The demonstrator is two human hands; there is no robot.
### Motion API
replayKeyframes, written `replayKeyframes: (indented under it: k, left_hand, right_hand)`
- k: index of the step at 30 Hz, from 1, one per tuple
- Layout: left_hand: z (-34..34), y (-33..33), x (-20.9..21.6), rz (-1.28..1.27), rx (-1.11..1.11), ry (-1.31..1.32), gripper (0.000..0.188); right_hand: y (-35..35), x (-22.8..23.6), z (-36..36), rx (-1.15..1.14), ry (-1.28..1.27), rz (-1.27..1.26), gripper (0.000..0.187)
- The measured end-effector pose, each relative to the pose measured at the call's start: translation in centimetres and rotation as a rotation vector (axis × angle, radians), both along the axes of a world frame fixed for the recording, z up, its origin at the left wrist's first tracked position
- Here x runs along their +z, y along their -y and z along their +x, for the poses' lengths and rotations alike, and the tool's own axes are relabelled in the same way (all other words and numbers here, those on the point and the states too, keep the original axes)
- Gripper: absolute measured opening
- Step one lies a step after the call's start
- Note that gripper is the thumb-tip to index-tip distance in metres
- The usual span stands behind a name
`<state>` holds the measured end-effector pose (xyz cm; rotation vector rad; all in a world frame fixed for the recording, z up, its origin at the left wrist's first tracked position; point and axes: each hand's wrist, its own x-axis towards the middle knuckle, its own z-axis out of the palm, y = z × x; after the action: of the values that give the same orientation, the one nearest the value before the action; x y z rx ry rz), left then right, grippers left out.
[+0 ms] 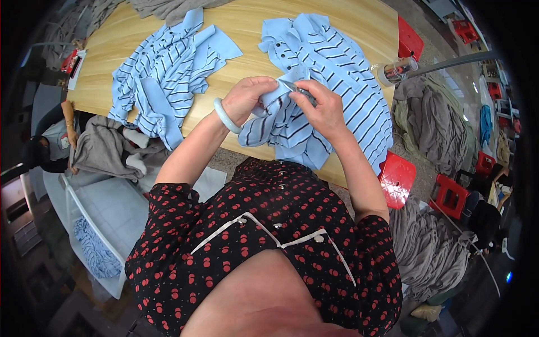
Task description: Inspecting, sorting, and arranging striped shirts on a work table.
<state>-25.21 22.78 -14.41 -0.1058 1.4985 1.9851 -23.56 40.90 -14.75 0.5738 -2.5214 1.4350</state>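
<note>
A light blue shirt with dark and white stripes (359,106) lies on the wooden table in front of me. My left hand (242,100), with a pale bangle at the wrist, pinches a plain blue edge of this shirt and lifts it off the table. My right hand (324,111) is closed around small metal thread snips (292,86), whose tip is at the lifted edge. Whether the blades touch a thread is too small to tell. To the left lies a second striped blue shirt (163,62), touched by neither hand.
The wooden table (236,36) carries grey cloth (179,8) at its far edge and a clear container (396,72) at the right. Red stools (397,180) and heaped grey garments (435,121) stand to the right. At left are another person (53,135) and a white bin (106,213).
</note>
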Motion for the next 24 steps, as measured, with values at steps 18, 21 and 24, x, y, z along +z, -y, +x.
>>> replayKeyframes:
  k: [18, 21, 24]
  left_hand:
    - [-0.4, 2.7, -2.5, -0.211, -0.345, -0.278, 0.022]
    - [-0.2, 2.5, -1.6, -0.189, -0.3, -0.197, 0.018]
    - [0.0, 2.3, -1.2, -0.173, -0.2, -0.15, 0.014]
  right_hand:
    - [-0.5, -0.5, -2.4, 0.025, 0.509, -0.579, 0.029]
    - [-0.7, -0.8, -2.8, -0.002, 0.498, -0.586, 0.029]
    - [-0.5, -1.8, -3.0, -0.073, 0.447, -0.517, 0.03]
